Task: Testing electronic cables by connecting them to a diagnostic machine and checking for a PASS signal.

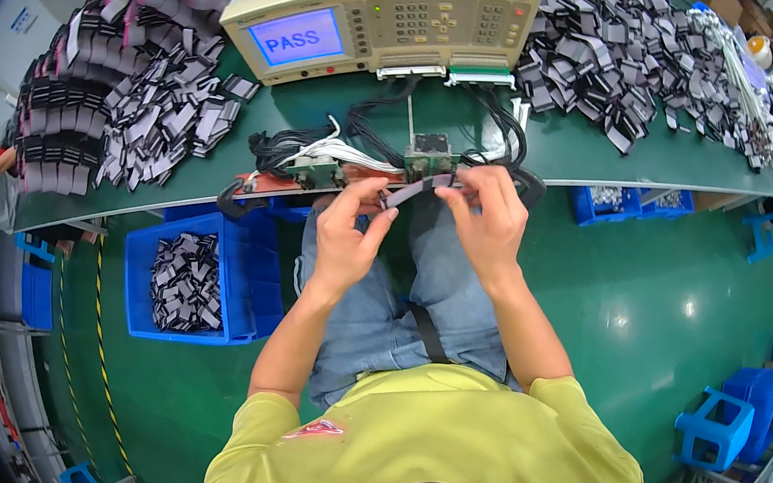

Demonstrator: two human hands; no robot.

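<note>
Between my two hands is a short grey flat ribbon cable [408, 191] with black connectors at its ends. My left hand [350, 228] pinches its left end between thumb and fingers. The other end is pinched in my right hand [490, 221], close to the small test fixture [430, 157] at the table's front edge. Whether that connector touches the fixture I cannot tell; my fingers partly cover it. Black and white wires [345, 147] run behind my hands to a beige bench tester [407, 22] with a lit blue screen [295, 36].
Piles of similar ribbon cables [167, 117] lie left on the green table [297, 105], with another large heap [600, 59] right. Below left stands a blue bin [138, 281] of cables. Blue stools [716, 426] stand on the right. People sit at both far sides.
</note>
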